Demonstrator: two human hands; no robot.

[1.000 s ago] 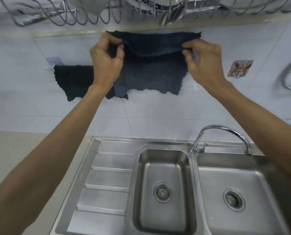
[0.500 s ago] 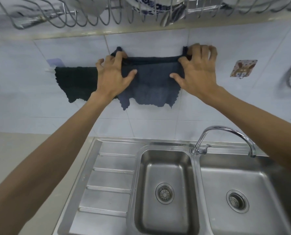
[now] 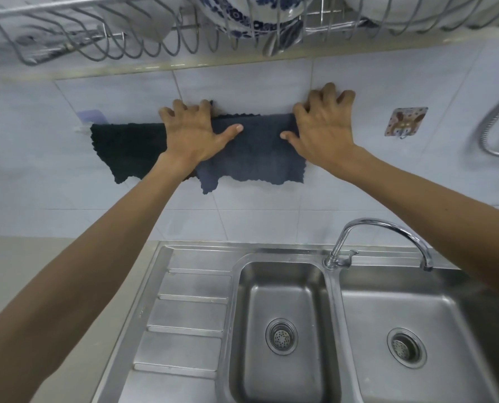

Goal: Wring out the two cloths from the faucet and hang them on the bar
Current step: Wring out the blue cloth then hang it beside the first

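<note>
Two cloths hang side by side on a bar on the tiled wall. The bar is almost wholly covered; only its pale left end (image 3: 81,130) shows. The dark, nearly black cloth (image 3: 129,149) hangs at the left. The blue-grey cloth (image 3: 257,152) is draped to its right, slightly overlapping it. My left hand (image 3: 191,132) holds the blue-grey cloth's top left, fingers hooked over the top edge, thumb on the front. On the cloth's top right, my right hand (image 3: 322,129) has the same hold. The curved faucet (image 3: 382,228) below carries nothing.
A wire dish rack (image 3: 126,48) with a blue-patterned bowl (image 3: 251,16) hangs close above my hands. A double steel sink (image 3: 233,286) with a drainboard lies below. A sticker hook (image 3: 405,122) and a metal shower hose (image 3: 492,132) are on the wall at right.
The blue-grey cloth went from held up in front of the wall to draped over the bar. Both hands came down onto its top edge and now hold it there.
</note>
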